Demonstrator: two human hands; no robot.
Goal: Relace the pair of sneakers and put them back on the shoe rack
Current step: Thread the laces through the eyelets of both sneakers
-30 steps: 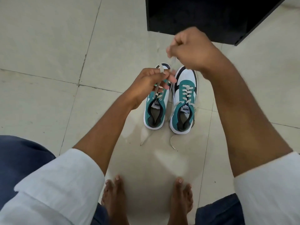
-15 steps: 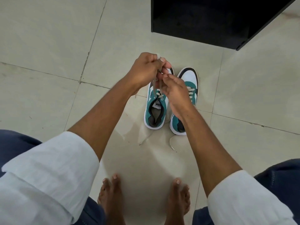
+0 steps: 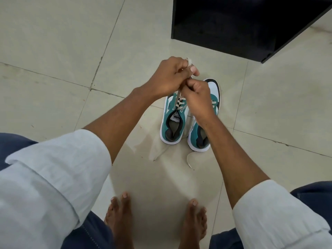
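Two teal-and-white sneakers stand side by side on the tiled floor, toes pointing away from me. The left sneaker (image 3: 173, 123) has white lace (image 3: 178, 101) crossed through its upper eyelets, with a strand running up into my hands. My left hand (image 3: 170, 76) is closed on that lace above the toe. My right hand (image 3: 196, 97) pinches the same lace just below it and hides most of the right sneaker (image 3: 199, 139). A loose lace end (image 3: 187, 159) lies on the floor behind the right sneaker.
A black shoe rack (image 3: 251, 24) stands on the floor beyond the sneakers, at the upper right. My bare feet (image 3: 156, 218) are planted on the tiles close behind the sneakers. Another loose lace end (image 3: 160, 153) trails behind the left sneaker.
My right hand came down from high above the right sneaker and joined my left hand over the left sneaker's toe. My left hand rose slightly with the lace.
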